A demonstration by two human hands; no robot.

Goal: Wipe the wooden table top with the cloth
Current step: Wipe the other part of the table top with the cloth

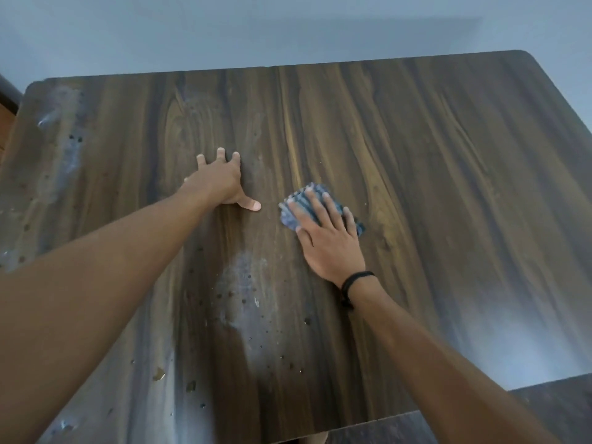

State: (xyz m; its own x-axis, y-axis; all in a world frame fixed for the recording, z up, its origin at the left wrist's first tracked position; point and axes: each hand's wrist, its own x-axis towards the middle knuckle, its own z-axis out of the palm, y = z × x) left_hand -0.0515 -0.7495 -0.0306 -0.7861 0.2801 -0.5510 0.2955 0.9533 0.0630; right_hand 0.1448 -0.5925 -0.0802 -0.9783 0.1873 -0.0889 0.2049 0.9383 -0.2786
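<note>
No text, label, brand, number or sign can be read anywhere in view.

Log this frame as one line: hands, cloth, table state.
right hand: pressing flat on cloth | left hand: flat on table | whitish smear: nearer the person, not yet wiped

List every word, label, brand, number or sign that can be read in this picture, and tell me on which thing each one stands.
There are none to read.
Wooden table top: only grain, pale smears and drops, no text.
Blue cloth under the right hand: no label shows.
Black wristband: plain, no marking seen.
</note>
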